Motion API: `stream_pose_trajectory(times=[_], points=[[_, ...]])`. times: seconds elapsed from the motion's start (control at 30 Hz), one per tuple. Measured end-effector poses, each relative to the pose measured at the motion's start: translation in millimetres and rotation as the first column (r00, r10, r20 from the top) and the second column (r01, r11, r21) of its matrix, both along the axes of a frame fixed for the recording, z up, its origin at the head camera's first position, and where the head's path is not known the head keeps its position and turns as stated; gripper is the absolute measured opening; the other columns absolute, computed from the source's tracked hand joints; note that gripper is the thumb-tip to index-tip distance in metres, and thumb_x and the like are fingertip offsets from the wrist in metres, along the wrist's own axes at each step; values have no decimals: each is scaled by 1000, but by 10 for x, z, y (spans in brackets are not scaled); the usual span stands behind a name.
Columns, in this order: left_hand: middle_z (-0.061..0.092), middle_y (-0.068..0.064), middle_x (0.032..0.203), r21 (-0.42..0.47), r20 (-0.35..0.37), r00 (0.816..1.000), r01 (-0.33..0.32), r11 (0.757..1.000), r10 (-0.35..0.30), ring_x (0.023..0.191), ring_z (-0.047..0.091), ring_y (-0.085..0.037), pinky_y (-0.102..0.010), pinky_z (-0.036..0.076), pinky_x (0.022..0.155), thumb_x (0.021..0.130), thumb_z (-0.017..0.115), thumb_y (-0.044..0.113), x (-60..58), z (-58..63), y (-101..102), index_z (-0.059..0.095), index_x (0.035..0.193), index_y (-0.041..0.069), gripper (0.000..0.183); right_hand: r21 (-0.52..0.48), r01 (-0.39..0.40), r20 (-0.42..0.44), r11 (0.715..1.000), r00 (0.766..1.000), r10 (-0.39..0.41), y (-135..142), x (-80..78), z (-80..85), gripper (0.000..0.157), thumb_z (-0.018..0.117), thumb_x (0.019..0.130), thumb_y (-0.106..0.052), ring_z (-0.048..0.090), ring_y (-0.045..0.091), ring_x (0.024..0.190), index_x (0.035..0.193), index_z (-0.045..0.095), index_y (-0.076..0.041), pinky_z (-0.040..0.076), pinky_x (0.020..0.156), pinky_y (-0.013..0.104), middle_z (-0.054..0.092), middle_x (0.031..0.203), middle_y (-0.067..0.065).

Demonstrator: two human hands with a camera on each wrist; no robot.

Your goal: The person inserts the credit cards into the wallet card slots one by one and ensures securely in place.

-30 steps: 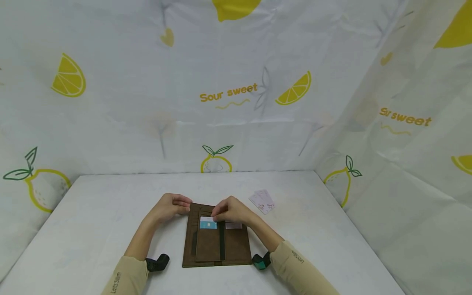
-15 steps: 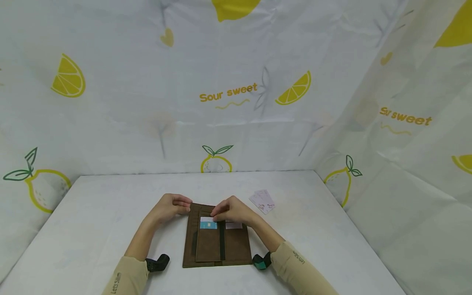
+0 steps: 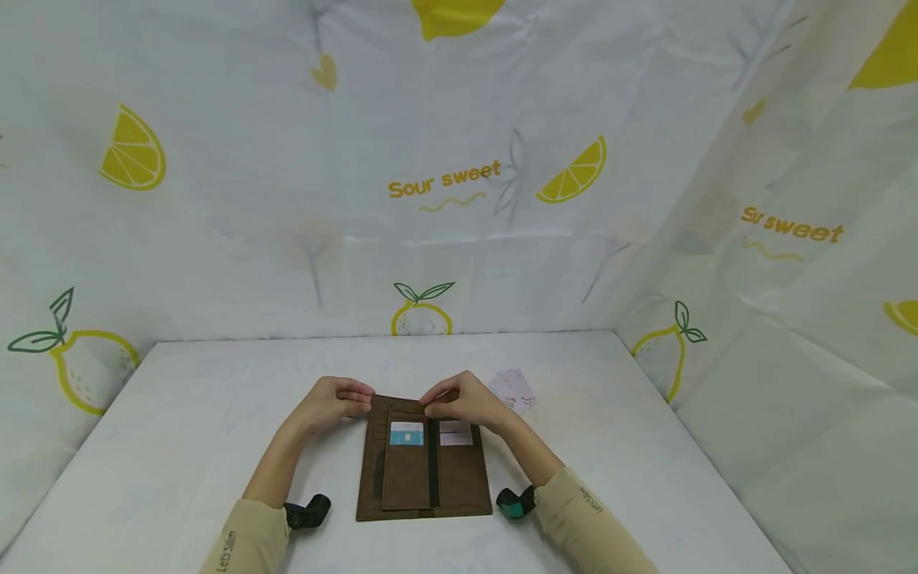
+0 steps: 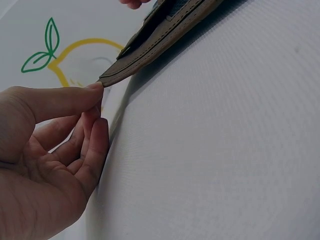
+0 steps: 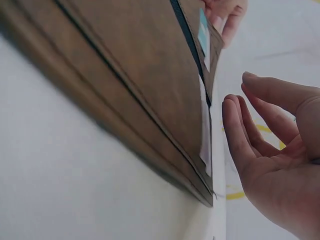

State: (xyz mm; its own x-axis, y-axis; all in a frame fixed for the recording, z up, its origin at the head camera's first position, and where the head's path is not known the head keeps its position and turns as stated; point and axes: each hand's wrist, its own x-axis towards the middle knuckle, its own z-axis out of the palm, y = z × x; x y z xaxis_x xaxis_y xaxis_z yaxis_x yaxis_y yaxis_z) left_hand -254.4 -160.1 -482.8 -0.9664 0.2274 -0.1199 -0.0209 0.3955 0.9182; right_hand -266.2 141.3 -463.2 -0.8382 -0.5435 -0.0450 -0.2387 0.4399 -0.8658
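Note:
An opened brown wallet (image 3: 406, 478) lies on the white table in the head view, a dark strap running down its middle. One pocket holds a blue and white card (image 3: 406, 434); the pocket right of the strap holds a pale card (image 3: 456, 434). My left hand (image 3: 331, 404) pinches the wallet's far left corner between thumb and fingers, which the left wrist view shows closely. Over the wallet's far edge hovers my right hand (image 3: 464, 399). In the right wrist view its thumb and fingertips (image 5: 231, 102) stand apart with nothing between them, beside the wallet's edge.
Several pale cards with pink marks (image 3: 513, 389) lie overlapping on the table (image 3: 215, 414), just beyond my right hand. A white cloth with lemon prints (image 3: 272, 199) hangs behind the table and along its right side. Both wrists carry dark camera mounts.
My right hand has left the blue and white card, moving right and slightly away, so the pale card shows more fully. My left hand keeps its place at the corner.

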Motion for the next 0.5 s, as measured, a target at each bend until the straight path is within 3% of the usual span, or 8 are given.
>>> stream_pose_trajectory(times=[0.27, 0.5], points=[[80, -10, 103, -2, -4, 1000, 8, 1000, -8, 88, 71, -9, -24, 56, 77, 95, 80, 5, 6, 4, -2, 74, 121, -6, 29, -9, 115, -36, 993, 993, -116, 284, -69, 87, 28, 78, 100, -14, 77, 10, 98, 123, 78, 4, 61, 91, 26, 80, 121, 20], [80, -10, 102, -8, -4, 1000, 3, 1000, -3, 88, 71, -10, -24, 56, 77, 95, 79, 5, 8, 16, 5, 75, 121, -5, 28, 2, 262, -62, 965, 963, -262, 597, -142, 86, 32, 78, 100, -15, 78, 25, 112, 127, 76, 1, 62, 95, 34, 78, 127, 20]])
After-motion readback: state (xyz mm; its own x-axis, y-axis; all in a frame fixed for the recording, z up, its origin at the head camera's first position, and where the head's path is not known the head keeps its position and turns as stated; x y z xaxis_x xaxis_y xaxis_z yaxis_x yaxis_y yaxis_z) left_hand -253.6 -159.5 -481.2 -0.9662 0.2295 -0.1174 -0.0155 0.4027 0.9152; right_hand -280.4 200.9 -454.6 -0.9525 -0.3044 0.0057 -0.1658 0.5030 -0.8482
